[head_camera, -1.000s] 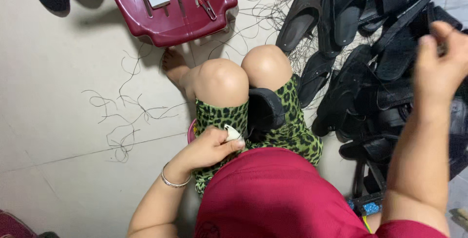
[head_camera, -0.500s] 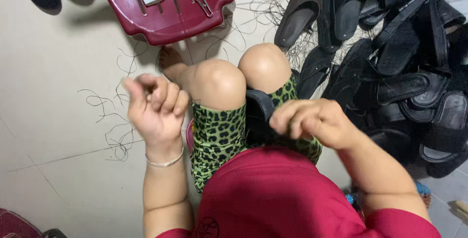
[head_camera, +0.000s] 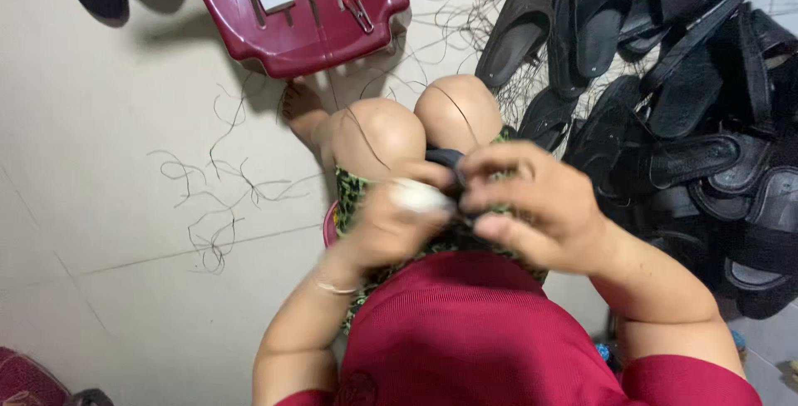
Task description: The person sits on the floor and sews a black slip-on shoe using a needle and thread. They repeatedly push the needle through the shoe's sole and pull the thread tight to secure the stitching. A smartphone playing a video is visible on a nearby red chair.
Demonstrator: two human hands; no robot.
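Observation:
I sit with bare knees up, wearing green leopard-print shorts and a red top. Both hands meet over my lap on a black sandal (head_camera: 445, 157), mostly hidden beneath them. My left hand (head_camera: 391, 219) curls around a small white object (head_camera: 420, 196) and presses against the sandal. My right hand (head_camera: 532, 202) pinches the sandal's edge with bent fingers; it touches the left hand. The picture is blurred around the fingers.
A large heap of black sandals (head_camera: 690, 107) fills the right side. A dark red plastic stool (head_camera: 299, 15) lies ahead, carrying a phone, a small box and pliers. Loose black threads (head_camera: 212, 206) are strewn over the pale tiled floor at left.
My left hand came down from a raised position at left to my lap. My right hand shifted up and joined it on the black sandal.

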